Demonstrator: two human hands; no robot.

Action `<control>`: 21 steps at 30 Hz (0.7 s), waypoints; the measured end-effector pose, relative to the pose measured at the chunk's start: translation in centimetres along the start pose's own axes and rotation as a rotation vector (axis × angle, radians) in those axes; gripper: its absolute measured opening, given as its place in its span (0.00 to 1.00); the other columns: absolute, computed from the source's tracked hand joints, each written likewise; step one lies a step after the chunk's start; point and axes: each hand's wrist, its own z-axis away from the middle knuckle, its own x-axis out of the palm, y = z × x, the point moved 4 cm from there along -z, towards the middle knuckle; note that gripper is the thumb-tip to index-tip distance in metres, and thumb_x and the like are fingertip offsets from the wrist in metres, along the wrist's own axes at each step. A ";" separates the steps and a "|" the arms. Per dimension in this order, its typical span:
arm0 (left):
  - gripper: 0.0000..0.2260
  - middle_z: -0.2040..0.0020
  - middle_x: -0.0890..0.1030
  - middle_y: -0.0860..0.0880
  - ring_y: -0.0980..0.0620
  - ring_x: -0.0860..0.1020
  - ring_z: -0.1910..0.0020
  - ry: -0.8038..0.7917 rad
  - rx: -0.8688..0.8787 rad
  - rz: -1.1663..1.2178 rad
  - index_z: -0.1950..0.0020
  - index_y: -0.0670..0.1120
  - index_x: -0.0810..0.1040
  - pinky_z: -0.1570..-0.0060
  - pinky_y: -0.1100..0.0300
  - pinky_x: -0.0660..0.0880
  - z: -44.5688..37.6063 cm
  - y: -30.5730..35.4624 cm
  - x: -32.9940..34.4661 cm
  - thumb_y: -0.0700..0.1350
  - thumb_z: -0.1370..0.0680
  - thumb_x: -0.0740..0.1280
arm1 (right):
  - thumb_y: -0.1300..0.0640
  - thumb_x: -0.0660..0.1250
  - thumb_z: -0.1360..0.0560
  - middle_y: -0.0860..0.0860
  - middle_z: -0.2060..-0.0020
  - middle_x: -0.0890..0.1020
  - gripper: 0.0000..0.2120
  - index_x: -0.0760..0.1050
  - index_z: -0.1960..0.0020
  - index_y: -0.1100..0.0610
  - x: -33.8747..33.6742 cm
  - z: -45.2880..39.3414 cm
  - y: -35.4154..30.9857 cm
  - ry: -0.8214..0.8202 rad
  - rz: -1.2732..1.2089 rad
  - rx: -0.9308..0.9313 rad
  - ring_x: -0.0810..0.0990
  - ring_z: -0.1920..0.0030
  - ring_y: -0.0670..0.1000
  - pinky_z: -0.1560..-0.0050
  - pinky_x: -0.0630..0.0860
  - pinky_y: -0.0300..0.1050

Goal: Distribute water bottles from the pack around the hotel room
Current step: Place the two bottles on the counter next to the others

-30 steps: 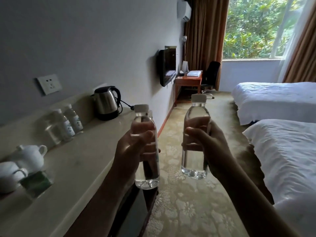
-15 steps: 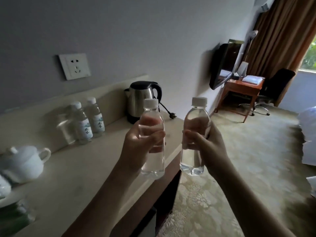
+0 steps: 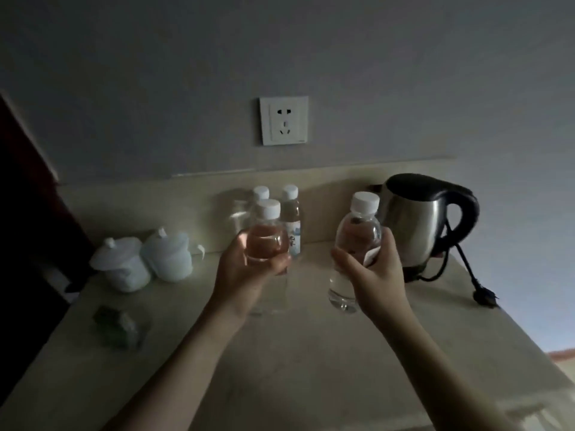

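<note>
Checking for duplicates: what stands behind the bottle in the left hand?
Two capped bottles stand at the backsplash behind the left hand's bottle; it covers most of the left one, so only its cap shows.

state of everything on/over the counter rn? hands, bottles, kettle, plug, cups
left hand: grips a capped bottle, held above the counter
right hand: grips a capped bottle, tilted, off the counter
two bottles at the wall: upright, capped
kettle: upright, lid down
kettle plug: unplugged, lying on the counter
wall socket: nothing plugged in
two white cups: lids on
</note>
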 end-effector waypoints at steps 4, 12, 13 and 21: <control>0.19 0.60 0.84 0.53 0.59 0.82 0.60 0.153 0.018 -0.049 0.52 0.47 0.78 0.61 0.65 0.78 -0.5 -1.6 -0.5 0.47 0.41 0.76 | 0.56 0.77 0.32 0.44 0.61 0.83 0.18 0.72 0.49 0.48 0.6 -2.9 2.1 -0.116 -0.016 -0.025 0.81 0.59 0.40 0.57 0.78 0.37; 0.20 0.56 0.84 0.48 0.52 0.82 0.56 0.223 0.001 -0.107 0.49 0.42 0.78 0.55 0.57 0.78 -0.9 -5.2 -1.6 0.45 0.38 0.76 | 0.59 0.78 0.32 0.43 0.58 0.81 0.21 0.71 0.44 0.52 1.1 -4.2 5.6 -0.135 -0.011 -0.017 0.80 0.58 0.37 0.58 0.74 0.29; 0.19 0.57 0.84 0.48 0.53 0.82 0.57 0.226 0.000 -0.106 0.50 0.44 0.78 0.55 0.59 0.78 -1.0 -5.6 -1.7 0.45 0.38 0.77 | 0.60 0.77 0.31 0.43 0.57 0.81 0.22 0.71 0.44 0.53 1.2 -4.2 5.9 -0.127 -0.013 -0.013 0.80 0.57 0.37 0.58 0.73 0.28; 0.20 0.60 0.83 0.52 0.56 0.80 0.59 0.204 0.007 -0.111 0.51 0.44 0.75 0.57 0.62 0.77 -1.3 -8.1 -2.5 0.45 0.39 0.76 | 0.61 0.77 0.31 0.47 0.54 0.82 0.22 0.70 0.42 0.51 2.5 -4.4 7.7 -0.074 -0.006 0.033 0.81 0.56 0.38 0.58 0.74 0.28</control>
